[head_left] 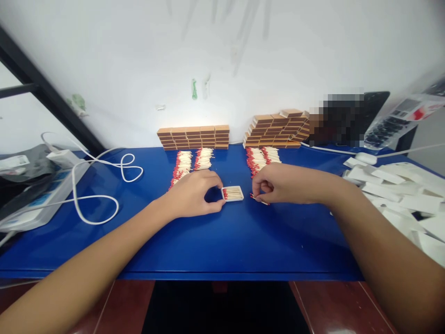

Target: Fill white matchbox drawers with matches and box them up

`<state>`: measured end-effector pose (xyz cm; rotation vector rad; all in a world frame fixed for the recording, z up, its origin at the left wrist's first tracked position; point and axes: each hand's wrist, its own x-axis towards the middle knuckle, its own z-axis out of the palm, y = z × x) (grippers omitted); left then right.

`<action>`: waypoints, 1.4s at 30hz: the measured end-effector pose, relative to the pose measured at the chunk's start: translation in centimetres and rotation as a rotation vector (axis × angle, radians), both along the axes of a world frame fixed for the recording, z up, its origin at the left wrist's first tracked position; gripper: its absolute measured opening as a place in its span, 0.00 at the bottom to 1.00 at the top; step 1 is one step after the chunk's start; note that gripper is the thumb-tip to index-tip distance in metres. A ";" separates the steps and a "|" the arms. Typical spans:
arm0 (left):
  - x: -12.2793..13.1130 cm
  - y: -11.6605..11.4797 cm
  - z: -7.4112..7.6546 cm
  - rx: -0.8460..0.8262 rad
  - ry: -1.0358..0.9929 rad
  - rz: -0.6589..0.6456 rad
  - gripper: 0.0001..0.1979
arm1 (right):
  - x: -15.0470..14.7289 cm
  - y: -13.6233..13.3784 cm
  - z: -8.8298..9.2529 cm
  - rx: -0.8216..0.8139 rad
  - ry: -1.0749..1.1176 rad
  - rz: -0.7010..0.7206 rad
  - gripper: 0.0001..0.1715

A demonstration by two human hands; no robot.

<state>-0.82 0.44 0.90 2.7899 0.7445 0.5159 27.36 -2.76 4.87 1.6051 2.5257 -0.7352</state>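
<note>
A small white matchbox tray [242, 196] lies on the blue table, partly filled with red-tipped matches [231, 192]. My left hand [196, 192] grips the tray's left end between thumb and forefinger. To the right of the tray, my right hand [267, 183] pinches a few matches [260, 200] just above or at the tabletop; I cannot tell whether they touch it. Behind that hand lie rows of red-tipped matches [259, 157]. More match rows [183, 162] are spread behind my left hand, which covers part of them.
Stacked matchboxes [194, 138] stand against the wall, with a second, taller stack [274, 130] to the right. White empty trays [392, 185] are heaped at far right. A power strip [52, 195] and looping white cable [95, 221] occupy the left. The blue table [222, 246] ends in front.
</note>
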 end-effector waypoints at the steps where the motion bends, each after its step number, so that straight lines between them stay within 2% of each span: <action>1: 0.0 0.0 0.0 -0.002 0.000 -0.005 0.10 | 0.0 0.0 0.1 0.010 -0.003 0.004 0.09; 19: 0.0 0.0 0.0 -0.005 0.000 0.000 0.10 | 0.0 0.2 -0.2 0.053 -0.060 -0.004 0.09; 26: 0.0 0.1 0.0 0.009 -0.001 -0.004 0.10 | -0.4 -0.1 0.4 0.043 -0.102 -0.046 0.06; 30: 0.1 0.0 0.0 -0.001 0.007 0.001 0.09 | -0.4 -0.3 0.7 0.061 -0.080 -0.006 0.11; 37: 0.0 0.1 0.0 0.000 0.007 0.006 0.09 | -0.1 -0.5 1.2 0.026 -0.067 -0.018 0.08; 42: 0.0 0.1 0.1 0.005 0.005 0.001 0.10 | 0.2 -0.4 1.3 0.007 -0.056 -0.013 0.13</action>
